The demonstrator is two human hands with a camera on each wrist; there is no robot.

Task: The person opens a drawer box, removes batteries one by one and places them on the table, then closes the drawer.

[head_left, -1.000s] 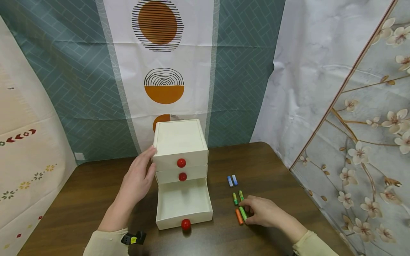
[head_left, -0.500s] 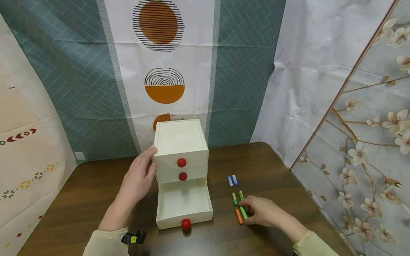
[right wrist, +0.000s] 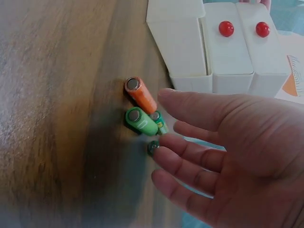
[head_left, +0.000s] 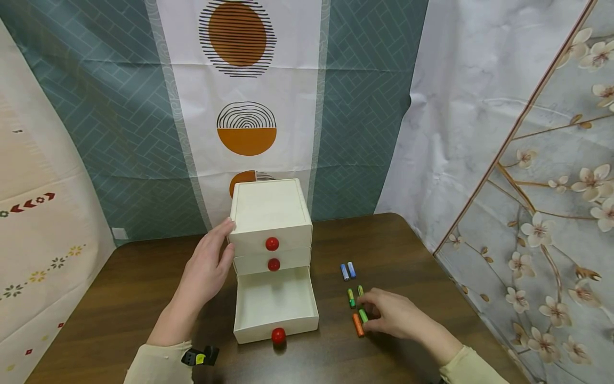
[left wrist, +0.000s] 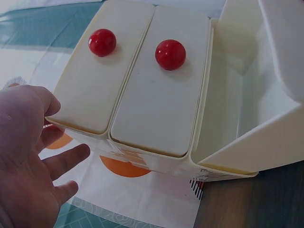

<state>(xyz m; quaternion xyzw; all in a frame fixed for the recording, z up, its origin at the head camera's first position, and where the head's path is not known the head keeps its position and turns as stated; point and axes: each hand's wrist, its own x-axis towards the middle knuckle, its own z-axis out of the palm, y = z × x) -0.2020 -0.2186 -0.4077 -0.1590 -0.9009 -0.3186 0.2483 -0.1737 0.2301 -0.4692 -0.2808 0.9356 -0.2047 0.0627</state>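
A cream chest of drawers (head_left: 269, 208) stands on the table, its bottom drawer (head_left: 254, 335) pulled out and the upper two closed. My left hand (head_left: 207, 266) touches the chest's left side near the top front corner, fingers fairly straight. On the right, my right hand (head_left: 395, 314) is over the batteries with its fingers loosely bent and nothing gripped. In the right wrist view, a larger green battery (right wrist: 141, 121) and an orange battery (right wrist: 141, 95) lie just beyond the fingertips. Two small green-and-yellow batteries, one of them a green battery (head_left: 352, 298), lie behind them.
Two blue batteries, among them a blue battery (head_left: 345, 272), lie farther back on the brown table (head_left: 168, 261). Red knobs, such as the bottom knob (head_left: 278, 336), stick out from the drawers. Patterned cloths, including a teal one (head_left: 369, 117), hang behind and beside the table.
My right hand has shifted slightly, its thumb now covering the near end of the larger green battery in the head view. My left hand and the chest stay put.
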